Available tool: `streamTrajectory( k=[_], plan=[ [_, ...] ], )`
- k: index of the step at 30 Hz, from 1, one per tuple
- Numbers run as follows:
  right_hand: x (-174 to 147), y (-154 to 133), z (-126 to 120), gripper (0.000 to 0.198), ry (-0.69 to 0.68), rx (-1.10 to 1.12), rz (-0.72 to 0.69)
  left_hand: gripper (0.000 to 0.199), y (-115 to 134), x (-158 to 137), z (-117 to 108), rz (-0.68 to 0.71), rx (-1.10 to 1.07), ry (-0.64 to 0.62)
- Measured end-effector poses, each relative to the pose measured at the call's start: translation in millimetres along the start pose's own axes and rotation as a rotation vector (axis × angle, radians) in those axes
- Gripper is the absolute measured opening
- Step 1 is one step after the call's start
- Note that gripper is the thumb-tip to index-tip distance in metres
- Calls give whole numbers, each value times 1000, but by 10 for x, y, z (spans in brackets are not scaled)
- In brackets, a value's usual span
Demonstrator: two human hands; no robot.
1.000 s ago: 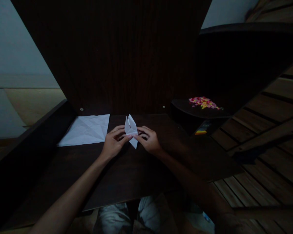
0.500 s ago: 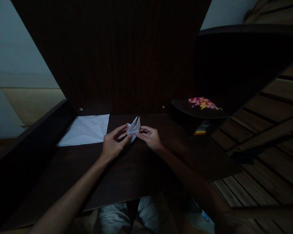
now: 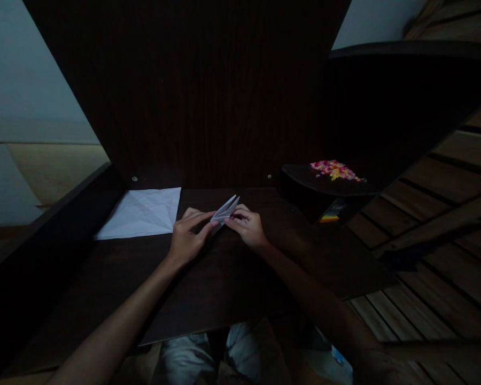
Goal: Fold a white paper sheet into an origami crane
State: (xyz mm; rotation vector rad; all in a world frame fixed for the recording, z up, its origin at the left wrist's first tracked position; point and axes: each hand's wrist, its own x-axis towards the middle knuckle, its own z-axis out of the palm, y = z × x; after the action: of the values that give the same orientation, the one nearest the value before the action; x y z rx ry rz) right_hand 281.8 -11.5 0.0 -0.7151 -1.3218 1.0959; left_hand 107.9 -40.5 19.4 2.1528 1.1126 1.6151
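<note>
Between my two hands, a little above the dark desk (image 3: 208, 289), is a small folded white paper (image 3: 225, 209) with two pointed flaps tilted up to the right. My left hand (image 3: 189, 235) pinches its left side, thumb at the lower edge and forefinger behind. On the other side my right hand (image 3: 246, 225) grips it, thumb in front and fingers curled at the back. Part of the paper is hidden by the fingertips. A creased white sheet (image 3: 142, 214) lies flat on the desk, left of my left hand.
At the right, a low corner shelf (image 3: 300, 175) bears a pile of small pink, red and yellow pieces (image 3: 335, 170). Under it stands something with a yellow edge (image 3: 329, 218). A tall dark panel (image 3: 192, 107) rises behind the desk, and a side board (image 3: 64, 219) bounds its left.
The folded paper has turned, so its two points now lean right instead of standing nearly upright. My left fingers have closed in against its side.
</note>
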Motion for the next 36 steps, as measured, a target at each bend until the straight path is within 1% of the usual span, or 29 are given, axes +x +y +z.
streamTrajectory(
  k=[2, 7, 10, 13, 16, 18, 22, 28, 33, 36],
  plan=[
    [6, 14, -2, 23, -9, 11, -11, 22, 31, 4, -3, -26, -22, -5],
    [3, 46, -24, 29, -90, 67, 139, 16, 94, 15, 1, -17, -82, -15],
    [-10, 59, -31, 31, -115, 113, 193, 13, 119, -4, 24, 2, -85, -37],
    [-23, 73, -23, 33, -148, 177, 252, 16, 154, -51, 72, 45, -33, -27],
    [-28, 101, -4, 34, -165, 239, 309, 27, 200, -106, 129, 94, 65, 27],
    [-27, 127, 7, 33, -164, 253, 335, 28, 231, -132, 159, 121, 102, 45],
    [-25, 170, 11, 32, -171, 256, 371, 23, 274, -145, 182, 135, 131, 67],
    [-28, 170, -7, 29, -237, 252, 397, 20, 314, -132, 181, 150, 167, 103],
    [-24, 187, -2, 26, -240, 248, 389, 20, 318, -146, 207, 123, 230, 136],
    [-21, 191, 6, 27, -220, 220, 373, 18, 292, -157, 225, 91, 292, 145]
  ],
)
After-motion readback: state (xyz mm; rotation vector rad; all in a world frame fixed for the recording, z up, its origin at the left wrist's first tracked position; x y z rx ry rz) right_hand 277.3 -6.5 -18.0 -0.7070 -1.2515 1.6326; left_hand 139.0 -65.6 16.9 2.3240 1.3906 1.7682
